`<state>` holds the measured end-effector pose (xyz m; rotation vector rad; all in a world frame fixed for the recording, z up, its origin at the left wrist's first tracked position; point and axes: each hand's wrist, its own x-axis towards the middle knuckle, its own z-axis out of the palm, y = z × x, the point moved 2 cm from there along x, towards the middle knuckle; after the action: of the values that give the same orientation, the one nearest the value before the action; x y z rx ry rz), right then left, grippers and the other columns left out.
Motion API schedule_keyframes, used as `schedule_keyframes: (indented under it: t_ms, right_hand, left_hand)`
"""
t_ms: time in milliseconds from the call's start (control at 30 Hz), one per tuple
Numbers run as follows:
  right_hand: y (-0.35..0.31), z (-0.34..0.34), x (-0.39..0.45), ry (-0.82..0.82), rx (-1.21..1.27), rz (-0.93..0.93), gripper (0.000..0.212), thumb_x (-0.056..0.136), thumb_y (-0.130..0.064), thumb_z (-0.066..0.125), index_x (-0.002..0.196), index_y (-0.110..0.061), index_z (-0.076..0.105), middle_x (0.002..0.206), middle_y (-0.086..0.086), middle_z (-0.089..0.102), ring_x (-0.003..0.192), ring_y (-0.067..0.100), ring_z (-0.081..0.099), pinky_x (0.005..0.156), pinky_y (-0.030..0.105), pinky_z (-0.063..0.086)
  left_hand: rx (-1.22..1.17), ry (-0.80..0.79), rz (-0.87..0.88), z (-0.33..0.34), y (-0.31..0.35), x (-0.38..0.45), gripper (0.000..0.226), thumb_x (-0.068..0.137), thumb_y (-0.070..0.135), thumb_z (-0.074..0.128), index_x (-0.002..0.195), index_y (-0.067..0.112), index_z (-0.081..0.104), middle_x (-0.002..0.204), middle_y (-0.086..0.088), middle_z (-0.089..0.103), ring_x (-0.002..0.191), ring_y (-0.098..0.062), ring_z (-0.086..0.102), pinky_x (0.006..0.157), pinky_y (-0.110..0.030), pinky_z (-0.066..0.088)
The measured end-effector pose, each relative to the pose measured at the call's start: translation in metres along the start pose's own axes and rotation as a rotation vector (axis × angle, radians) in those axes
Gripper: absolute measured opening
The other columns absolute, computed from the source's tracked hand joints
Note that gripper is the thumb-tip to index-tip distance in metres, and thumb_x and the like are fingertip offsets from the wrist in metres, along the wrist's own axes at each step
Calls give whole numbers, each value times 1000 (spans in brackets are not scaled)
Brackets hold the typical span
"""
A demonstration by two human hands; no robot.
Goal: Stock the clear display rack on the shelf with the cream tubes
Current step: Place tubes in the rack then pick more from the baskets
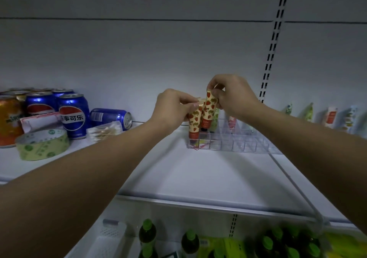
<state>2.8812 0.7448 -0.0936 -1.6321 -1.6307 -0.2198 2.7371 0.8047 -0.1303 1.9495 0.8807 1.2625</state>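
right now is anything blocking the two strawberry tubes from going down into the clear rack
Nothing visible blocks them. The left hand holds one strawberry tube with its red cap already at the clear rack's front left corner; the right hand holds the other just behind it. Neighbouring front slots look empty.

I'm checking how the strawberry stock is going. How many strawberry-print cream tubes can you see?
2. One strawberry tube is gripped by the left hand, cap down in the clear rack's left front slot; the other, just behind, is held by the right hand. Hands may hide more.
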Motion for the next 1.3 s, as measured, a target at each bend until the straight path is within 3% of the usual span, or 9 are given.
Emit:
schedule_keyframes:
  t_ms: [233, 400, 500, 667, 767, 900, 1033, 1167, 1300]
  right_hand:
    - [1, 10, 1, 0, -17, -18, 17, 97, -8, 52, 103, -16, 67, 105, 4, 63, 86, 21, 63, 79, 34, 57]
    - [9, 20, 2, -65, -59, 0, 18, 97, -9, 53, 103, -17, 67, 106, 3, 64, 88, 18, 61, 79, 28, 53]
    - [13, 31, 0, -102, -55, 34, 19, 98, -9, 52, 107, -15, 67, 110, 5, 63, 93, 17, 57, 82, 29, 51]
    - [9, 44, -4, -15, -132, 40, 22, 98, -10, 51, 114, -12, 66, 110, 5, 53, 98, 20, 53, 80, 27, 42]
    - [3, 42, -12, -22, -121, 55, 34, 97, -6, 53, 130, -11, 56, 129, 8, 47, 111, 24, 54, 91, 31, 46]
    - [-9, 17, -20, -2, -92, 107, 50, 94, -2, 54, 141, -13, 40, 139, 8, 43, 118, 25, 52, 97, 36, 46]
    - [-26, -14, -30, -131, -161, 77, 34, 100, -21, 49, 133, -15, 47, 127, 8, 55, 109, 24, 55, 92, 38, 48]
    - [-55, -47, -45, -271, -208, 40, 28, 101, -21, 43, 122, -13, 58, 120, 10, 62, 98, 23, 58, 82, 33, 49]
    - [-84, -72, -62, -300, -226, 24, 30, 100, -26, 43, 121, -14, 61, 119, 9, 64, 102, 23, 58, 85, 33, 48]
  left_hand:
    - [40, 53, -16, 3, -12, 3, 15, 86, 13, 71, 101, 11, 76, 94, -3, 72, 81, -18, 70, 74, -33, 61]
    - [40, 63, -7, 4, -14, 1, 18, 88, 12, 68, 105, 9, 73, 91, -3, 70, 75, -13, 69, 59, -20, 58]
    - [81, 85, 23, 6, -16, 2, 17, 89, 14, 68, 105, 9, 73, 92, -5, 69, 76, -16, 70, 64, -26, 61]
    - [153, 78, 31, 9, -22, -1, 19, 89, 20, 68, 107, 14, 68, 90, -5, 68, 80, -22, 70, 74, -40, 61]
    - [168, 42, -15, 7, -19, -6, 29, 88, 19, 70, 115, 16, 63, 92, -5, 68, 82, -23, 69, 78, -42, 59]
    - [339, 19, -48, -5, 0, -14, 42, 89, 32, 68, 127, 21, 54, 109, -1, 66, 95, -19, 63, 86, -34, 52]
    - [606, -114, -63, -20, 28, -31, 48, 91, 49, 57, 131, 24, 52, 126, 0, 60, 109, -20, 57, 91, -36, 49]
    - [754, -210, -53, -35, 64, -55, 55, 93, 57, 47, 137, 23, 49, 137, -1, 54, 121, -22, 52, 97, -37, 45]
    - [819, -226, -50, -48, 100, -81, 59, 95, 58, 40, 142, 22, 44, 143, -2, 49, 128, -23, 47, 99, -37, 41]
